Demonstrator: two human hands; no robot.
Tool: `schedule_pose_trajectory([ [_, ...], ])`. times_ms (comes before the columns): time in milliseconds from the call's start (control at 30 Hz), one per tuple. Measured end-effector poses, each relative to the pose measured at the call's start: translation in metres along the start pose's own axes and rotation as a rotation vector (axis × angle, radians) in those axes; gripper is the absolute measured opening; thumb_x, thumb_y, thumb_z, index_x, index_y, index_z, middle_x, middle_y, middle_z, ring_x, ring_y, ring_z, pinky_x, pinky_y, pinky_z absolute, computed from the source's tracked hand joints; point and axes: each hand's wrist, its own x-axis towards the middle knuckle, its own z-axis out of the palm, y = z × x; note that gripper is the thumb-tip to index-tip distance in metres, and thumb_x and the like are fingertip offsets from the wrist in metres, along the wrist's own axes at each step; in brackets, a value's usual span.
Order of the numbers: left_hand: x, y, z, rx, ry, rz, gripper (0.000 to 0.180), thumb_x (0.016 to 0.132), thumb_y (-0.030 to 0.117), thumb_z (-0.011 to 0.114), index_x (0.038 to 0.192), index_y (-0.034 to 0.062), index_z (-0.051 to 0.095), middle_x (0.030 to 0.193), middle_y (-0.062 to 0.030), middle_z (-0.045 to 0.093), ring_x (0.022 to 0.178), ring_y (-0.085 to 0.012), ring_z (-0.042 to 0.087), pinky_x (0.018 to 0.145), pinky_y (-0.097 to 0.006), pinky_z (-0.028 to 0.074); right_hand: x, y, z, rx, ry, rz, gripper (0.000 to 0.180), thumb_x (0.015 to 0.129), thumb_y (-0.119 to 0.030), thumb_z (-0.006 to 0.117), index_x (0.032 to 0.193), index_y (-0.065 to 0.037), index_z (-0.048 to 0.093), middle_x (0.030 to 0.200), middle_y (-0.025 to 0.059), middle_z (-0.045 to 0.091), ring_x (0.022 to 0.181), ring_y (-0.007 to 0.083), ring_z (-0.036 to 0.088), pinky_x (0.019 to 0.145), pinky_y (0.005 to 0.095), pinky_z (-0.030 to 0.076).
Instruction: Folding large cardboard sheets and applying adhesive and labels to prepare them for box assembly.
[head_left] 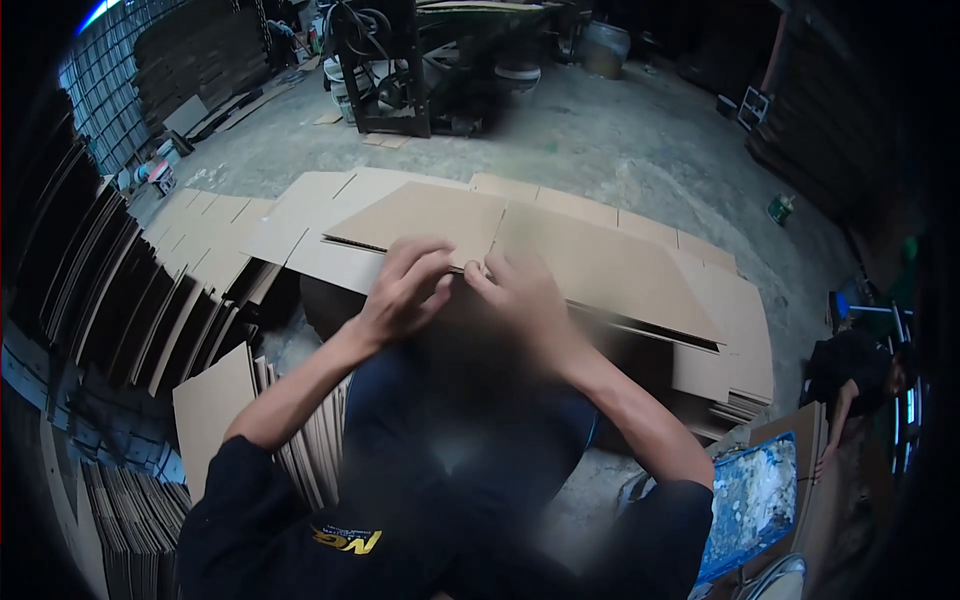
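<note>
A folded brown cardboard sheet (pixel 610 255) lies across a wider stack of flat cardboard (pixel 735 295) in front of me. Over the sheet's near edge, left of its middle slit, my left hand (pixel 405 290) has its fingers loosely curved and the thumb apart, with nothing visible between them. Close beside it, my right hand (pixel 525 305) has its fingertips at the same near edge by the slit. Motion smears that hand, so whether it grips the edge cannot be made out. A dark blur hides the area just below both hands.
Rows of upright cardboard sheets (pixel 100 270) line the left side, with more bundles (pixel 135 530) at lower left. At lower right sits a blue tray (pixel 755 505) smeared with white. Another person (pixel 850 365) is beyond it. A dark machine (pixel 390 75) occupies the far floor.
</note>
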Motion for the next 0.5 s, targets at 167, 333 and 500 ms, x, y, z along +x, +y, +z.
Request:
schedule_pose_trajectory([
  [167,-0.049,0.007,-0.004,-0.167,0.100,-0.324,0.021,0.076,-0.009,0.068,0.091,0.0026,0.059,0.088,-0.0105,0.061,0.083,-0.0235,0.064,0.067,-0.031,0.051,0.013,0.028,-0.059,0.046,0.046,-0.028,0.024,0.080,-0.012,0.063,0.104,-0.012,0.066,0.081,0.0023,0.054,0.076,0.0190,0.057,0.064,0.0329,0.045],
  [333,-0.080,-0.078,0.013,-0.402,0.071,-0.871,0.031,0.092,0.009,0.074,0.119,0.0040,0.060,0.112,-0.0050,0.065,0.096,-0.0142,0.065,0.081,-0.030,0.055,0.060,0.037,-0.139,0.296,0.195,0.046,0.022,0.074,0.000,0.067,0.096,-0.004,0.067,0.072,0.0103,0.045,0.066,0.0281,0.052,0.059,0.0397,0.044],
  [500,-0.035,-0.175,-0.082,-0.520,0.428,-0.778,0.044,0.104,0.019,0.063,0.140,0.0034,0.044,0.118,-0.0073,0.057,0.114,-0.0174,0.060,0.103,-0.036,0.053,0.151,0.062,-0.186,0.664,0.413,0.137,0.014,0.090,0.002,0.071,0.102,-0.006,0.069,0.092,-0.0005,0.065,0.075,0.0060,0.056,0.063,0.0229,0.044],
])
